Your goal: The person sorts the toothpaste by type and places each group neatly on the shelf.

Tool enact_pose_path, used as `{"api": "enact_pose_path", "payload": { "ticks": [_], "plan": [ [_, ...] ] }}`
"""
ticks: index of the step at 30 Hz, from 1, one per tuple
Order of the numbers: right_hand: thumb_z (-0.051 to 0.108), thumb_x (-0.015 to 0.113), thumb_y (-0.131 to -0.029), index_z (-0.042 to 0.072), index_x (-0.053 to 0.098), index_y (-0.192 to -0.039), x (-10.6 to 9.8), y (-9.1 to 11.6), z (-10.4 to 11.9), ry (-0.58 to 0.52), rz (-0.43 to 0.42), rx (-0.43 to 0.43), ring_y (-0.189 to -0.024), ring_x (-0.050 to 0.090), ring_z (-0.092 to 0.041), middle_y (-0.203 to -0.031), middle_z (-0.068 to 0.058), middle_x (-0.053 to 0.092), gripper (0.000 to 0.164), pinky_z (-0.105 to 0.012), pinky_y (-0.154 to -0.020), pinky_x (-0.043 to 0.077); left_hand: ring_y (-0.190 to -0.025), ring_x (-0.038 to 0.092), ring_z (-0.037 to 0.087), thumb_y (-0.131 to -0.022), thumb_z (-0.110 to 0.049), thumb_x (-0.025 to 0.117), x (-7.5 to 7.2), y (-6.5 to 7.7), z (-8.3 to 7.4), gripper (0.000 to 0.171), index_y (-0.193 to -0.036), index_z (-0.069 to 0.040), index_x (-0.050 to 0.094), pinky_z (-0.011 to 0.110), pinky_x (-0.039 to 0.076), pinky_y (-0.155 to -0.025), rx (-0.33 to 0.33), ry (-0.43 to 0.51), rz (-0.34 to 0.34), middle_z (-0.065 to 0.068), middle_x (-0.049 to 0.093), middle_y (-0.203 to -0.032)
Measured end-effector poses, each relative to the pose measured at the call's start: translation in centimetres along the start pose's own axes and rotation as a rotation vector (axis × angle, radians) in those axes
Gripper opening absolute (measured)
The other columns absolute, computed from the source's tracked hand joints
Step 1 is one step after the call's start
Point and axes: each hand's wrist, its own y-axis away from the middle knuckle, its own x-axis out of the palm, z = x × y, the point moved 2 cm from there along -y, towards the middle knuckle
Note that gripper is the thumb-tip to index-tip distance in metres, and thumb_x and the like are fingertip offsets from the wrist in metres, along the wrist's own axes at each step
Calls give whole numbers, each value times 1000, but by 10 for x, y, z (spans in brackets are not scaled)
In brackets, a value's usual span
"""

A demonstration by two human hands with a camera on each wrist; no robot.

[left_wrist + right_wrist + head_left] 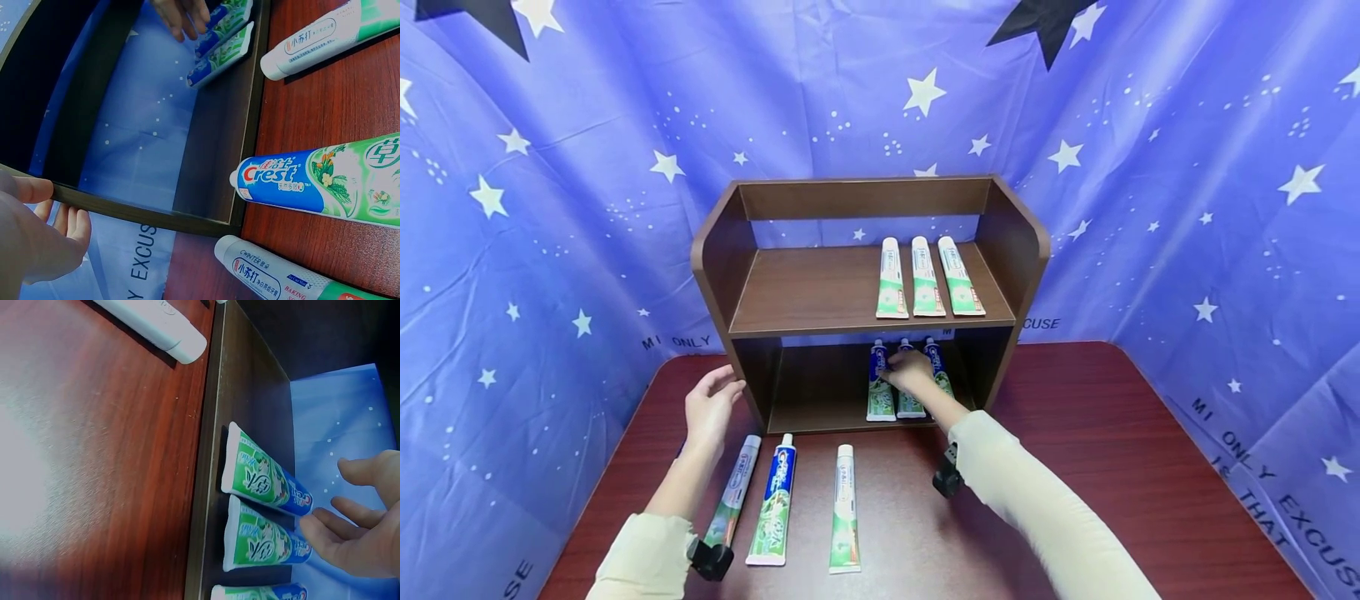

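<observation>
My left hand holds the front edge of the left side panel of a brown two-tier shelf. In the left wrist view its thumb lies on one face of the panel and the fingers on the other. On the lower tier lie three blue and green Crest toothpaste tubes, caps to the back. My right hand is over their cap ends, holding nothing, its fingers loosely bent and thumb apart. In the right wrist view the fingertips overlap the middle tube.
Three white and green toothpaste tubes lie on the upper tier, towards the right. On the red-brown table in front are a Crest tube and two white and green tubes. A blue star-patterned curtain hangs behind.
</observation>
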Motion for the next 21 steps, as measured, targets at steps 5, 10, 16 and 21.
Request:
{"api": "enact_pose_path", "payload": {
  "ticks": [5,10,16,21],
  "plan": [
    [25,71,-84,3,69,-111,-17,32,2,-126,-40,-1,-100,68,-27,-104,-12,73,34,-38,-92,55,-78,57,-11,-90,-1,57,-2,0,-1,36,-126,4,56,8,54,-77,2,-5,5,-25,57,-79],
    [26,70,-84,5,69,-111,-27,45,-4,-156,-33,-29,-99,68,-26,-102,-11,74,33,-38,-90,56,-77,57,-12,-90,-1,56,-3,-1,-2,36,-126,4,56,8,55,-77,1,3,5,-27,57,-76],
    [24,72,-83,5,70,-109,-36,56,-9,-212,-27,-60,-92,70,-23,-97,-10,75,32,-33,-81,58,-76,57,-12,-91,-2,56,-3,-2,-1,36,-126,4,56,7,54,-77,-2,-5,1,-27,56,-77],
    [20,73,-82,5,71,-103,-44,68,-12,-282,-24,-63,-82,71,-18,-96,-10,75,26,-25,-71,59,-76,57,-12,-91,-3,56,-2,-2,-1,36,-126,3,56,6,54,-76,-5,-23,2,-22,57,-84]
  ]
}}
